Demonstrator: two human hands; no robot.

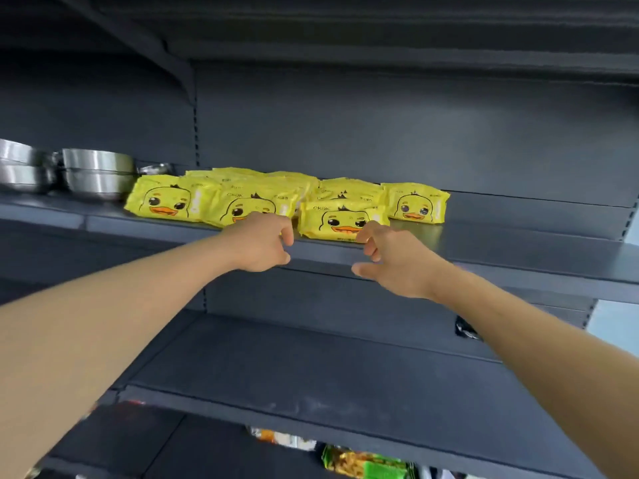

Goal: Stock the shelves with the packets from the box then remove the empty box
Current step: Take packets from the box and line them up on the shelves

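Bare forearms nearest, left hand [262, 242] loosely curled, right hand [387, 257] half-open, both grasping nothing, just before yellow duck packets [340, 221] on upper shelf [518, 243]. Stocking step, seemingly (box out of view). Next: back for more packets.

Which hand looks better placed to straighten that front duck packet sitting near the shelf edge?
Probably the right hand. Its fingertips are at the lower right corner of the front duck packet, whereas the left hand is curled in front of the neighbouring packet. Neither hand holds anything.

Dim, soft overall; edges bowed; corners blurred.
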